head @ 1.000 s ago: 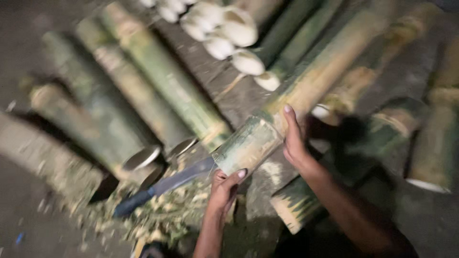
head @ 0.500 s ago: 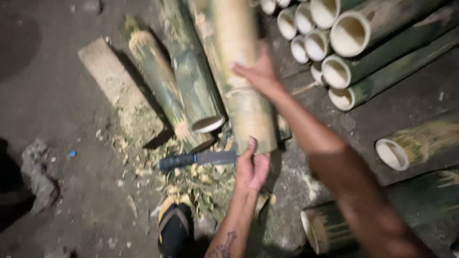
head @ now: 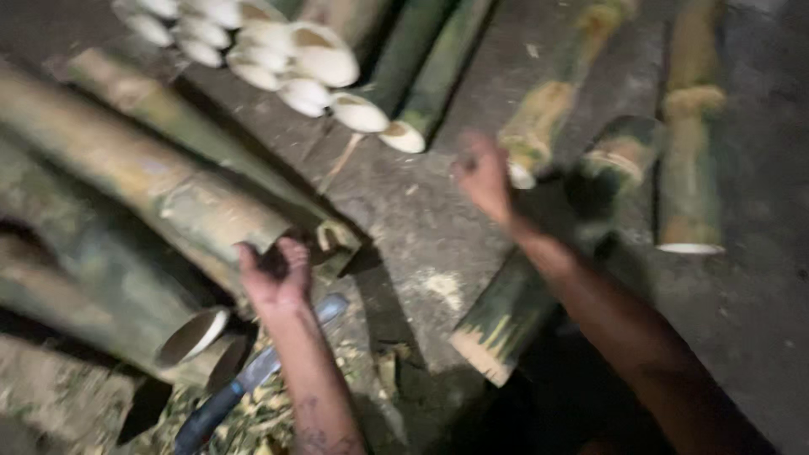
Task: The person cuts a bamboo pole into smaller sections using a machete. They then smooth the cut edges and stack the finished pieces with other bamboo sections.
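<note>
**Bamboo pole, end grip, one hand released**

Item: thick green-yellow bamboo pole [head: 152, 190], lying from ten o'clock down toward the centre, its cut end at the left hand [head: 276, 274]. Half a second earlier both hands were on this pole, the right one flat on its side; now only the left hand holds it. Fingers of the left hand curl over the cut end, pressed together against the rim.

Right hand [head: 482, 175]: lifted off the pole and moved out to two o'clock, blurred in motion, holding nothing. Fingers appear loosely open, though blur keeps me from saying how far spread. It is nearest a short bamboo section [head: 539, 131] with a pale cut face.

Meaning, as I judge it: the pole is settled among its neighbours and the free hand is going for another piece.

Also present: long knife with blue handle [head: 244, 383] at six o'clock on a litter of shavings [head: 253, 421]; stacked pale-ended bamboo tubes [head: 295, 59] at twelve o'clock; dark split section [head: 506, 307] at five o'clock; concrete floor [head: 758, 278].
</note>
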